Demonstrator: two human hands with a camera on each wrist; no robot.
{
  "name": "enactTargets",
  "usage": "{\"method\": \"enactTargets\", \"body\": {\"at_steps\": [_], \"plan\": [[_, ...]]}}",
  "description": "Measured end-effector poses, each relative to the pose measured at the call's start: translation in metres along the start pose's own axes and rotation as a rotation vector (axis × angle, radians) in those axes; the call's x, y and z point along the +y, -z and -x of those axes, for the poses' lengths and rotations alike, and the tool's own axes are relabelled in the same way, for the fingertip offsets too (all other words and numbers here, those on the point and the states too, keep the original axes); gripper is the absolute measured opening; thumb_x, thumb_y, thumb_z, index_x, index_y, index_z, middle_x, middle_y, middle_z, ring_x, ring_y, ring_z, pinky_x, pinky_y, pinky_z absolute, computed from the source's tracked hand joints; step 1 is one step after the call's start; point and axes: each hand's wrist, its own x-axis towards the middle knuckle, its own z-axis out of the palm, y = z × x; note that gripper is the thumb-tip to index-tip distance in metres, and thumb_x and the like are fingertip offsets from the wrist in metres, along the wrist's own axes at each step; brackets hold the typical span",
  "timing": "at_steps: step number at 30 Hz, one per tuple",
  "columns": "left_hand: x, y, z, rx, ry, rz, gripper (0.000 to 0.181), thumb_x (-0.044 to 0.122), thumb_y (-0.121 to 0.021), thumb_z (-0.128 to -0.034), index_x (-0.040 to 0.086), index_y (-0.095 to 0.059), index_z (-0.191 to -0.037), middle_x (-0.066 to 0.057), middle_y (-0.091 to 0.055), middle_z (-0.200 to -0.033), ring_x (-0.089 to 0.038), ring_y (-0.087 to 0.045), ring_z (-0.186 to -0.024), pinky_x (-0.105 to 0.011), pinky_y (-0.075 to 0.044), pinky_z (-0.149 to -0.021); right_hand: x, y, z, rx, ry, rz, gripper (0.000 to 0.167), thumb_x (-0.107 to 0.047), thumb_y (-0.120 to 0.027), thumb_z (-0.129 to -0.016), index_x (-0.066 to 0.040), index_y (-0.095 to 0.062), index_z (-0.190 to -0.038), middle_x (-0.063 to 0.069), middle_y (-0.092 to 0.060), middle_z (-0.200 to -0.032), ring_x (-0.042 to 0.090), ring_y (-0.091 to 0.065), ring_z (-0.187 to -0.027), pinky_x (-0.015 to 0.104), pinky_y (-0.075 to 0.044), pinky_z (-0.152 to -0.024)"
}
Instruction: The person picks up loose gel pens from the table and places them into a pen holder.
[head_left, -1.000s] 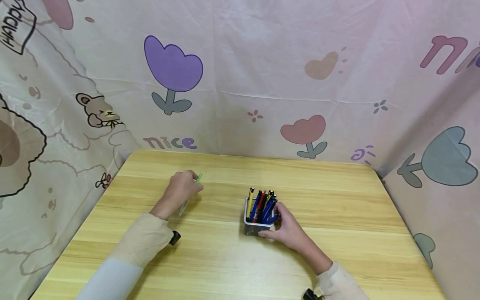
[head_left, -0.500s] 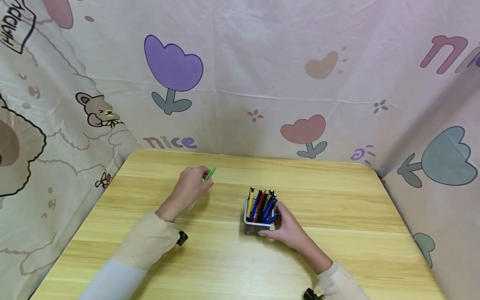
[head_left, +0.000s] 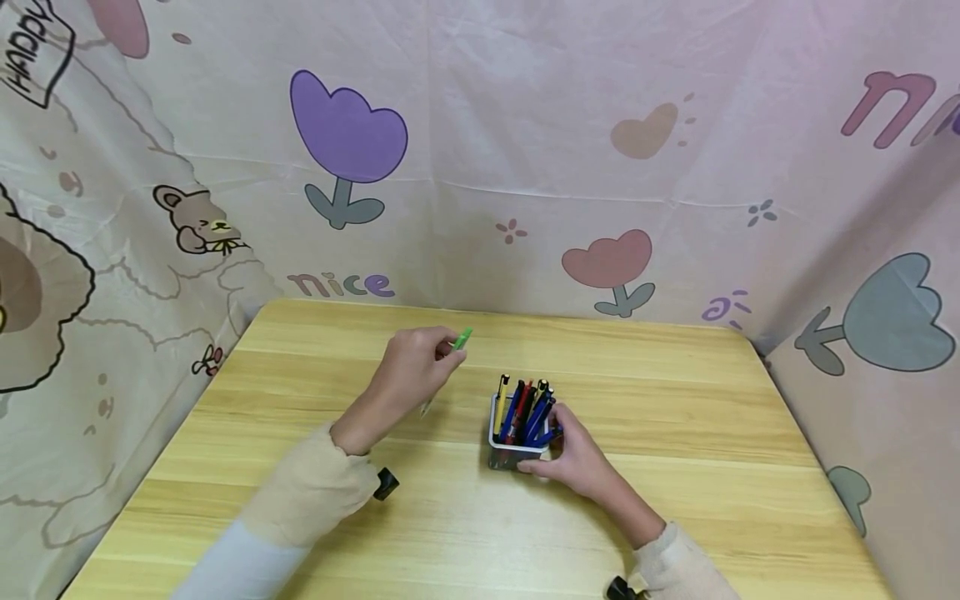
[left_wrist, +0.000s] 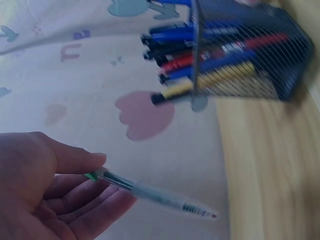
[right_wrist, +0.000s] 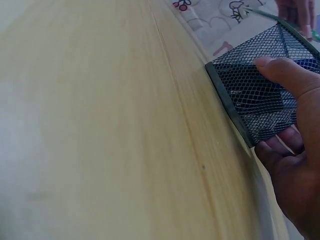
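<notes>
My left hand (head_left: 416, 367) pinches a clear pen (left_wrist: 155, 194) with a green end (head_left: 462, 338), held above the table left of the pen holder. In the left wrist view the pen's tip points away from the palm. A dark mesh pen holder (right_wrist: 250, 95) stands on the table, filled with several pens: a yellow one (left_wrist: 210, 87), a red one (left_wrist: 179, 62), and blue and black ones. My right hand (head_left: 577, 457) grips the holder by its right side, thumb at the near side; in the right wrist view the thumb (right_wrist: 282, 72) lies against the mesh.
The wooden table (head_left: 675, 383) reaches to a printed cloth backdrop (head_left: 487, 125) at the back and sides. A small black device (head_left: 386, 483) sits at the left wrist, and another (head_left: 619, 588) at the right wrist.
The left hand has moved to the right and slightly away from me with the pen, closer to the pen holder. My right hand and the holder have stayed in place.
</notes>
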Motion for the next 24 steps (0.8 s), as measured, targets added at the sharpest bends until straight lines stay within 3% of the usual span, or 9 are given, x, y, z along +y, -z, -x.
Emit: {"method": "enactTargets", "body": {"at_steps": [10,24], "plan": [[0.027,-0.005,-0.004,0.057,-0.096,0.110,0.010,0.009,-0.079,-0.0904,0.001,-0.077,-0.096,-0.007,-0.078,-0.080,-0.014,-0.073,-0.071,-0.027,-0.063,-0.067,0.002,-0.001,0.000,0.007,0.030,-0.006,0.077,-0.028,-0.097,-0.070,-0.012,-0.052,-0.131,0.008,-0.065,-0.121,0.014,-0.064,-0.104,0.024,-0.057,-0.089],[0.043,-0.018,-0.001,0.133,-0.177,0.313,0.010,0.011,-0.080,-0.0901,0.004,-0.074,-0.095,-0.007,-0.079,-0.087,-0.012,-0.074,-0.071,-0.017,-0.060,-0.064,0.001,-0.001,0.000,0.006,0.040,-0.015,0.080,-0.026,-0.098,-0.069,-0.015,-0.051,-0.133,0.005,-0.065,-0.122,0.013,-0.065,-0.105,0.024,-0.057,-0.091]]}}
